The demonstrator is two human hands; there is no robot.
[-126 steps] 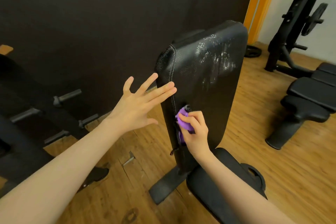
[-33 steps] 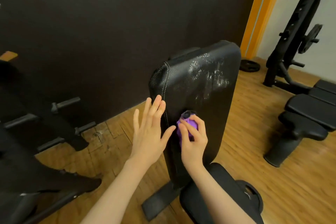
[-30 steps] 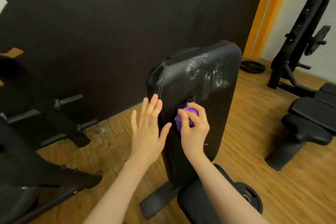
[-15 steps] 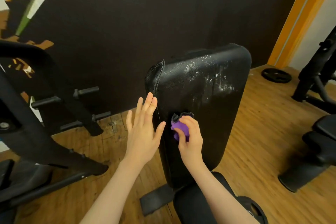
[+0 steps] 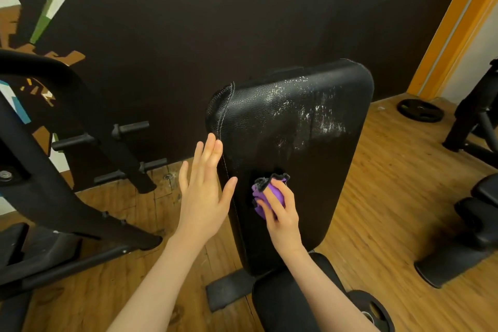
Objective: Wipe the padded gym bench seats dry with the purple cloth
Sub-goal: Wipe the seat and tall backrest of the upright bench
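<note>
Both bare forearms reaching forward and up from the lower edge; left hand (image 5: 204, 191) standing edge-on, fingers straight and close together, thumb splayed to the right, holding nothing; right hand (image 5: 280, 213) curling its fingers round a bunched purple cloth (image 5: 266, 191), knuckles facing the camera.

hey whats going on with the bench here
A person is wiping a raised black back pad of a gym bench. The right hand holds a bunched purple cloth against the pad's lower part. The left hand is open, fingers straight, beside the pad's left edge. Shiny wet streaks show higher up on the pad, so that part is not yet dry.
</note>
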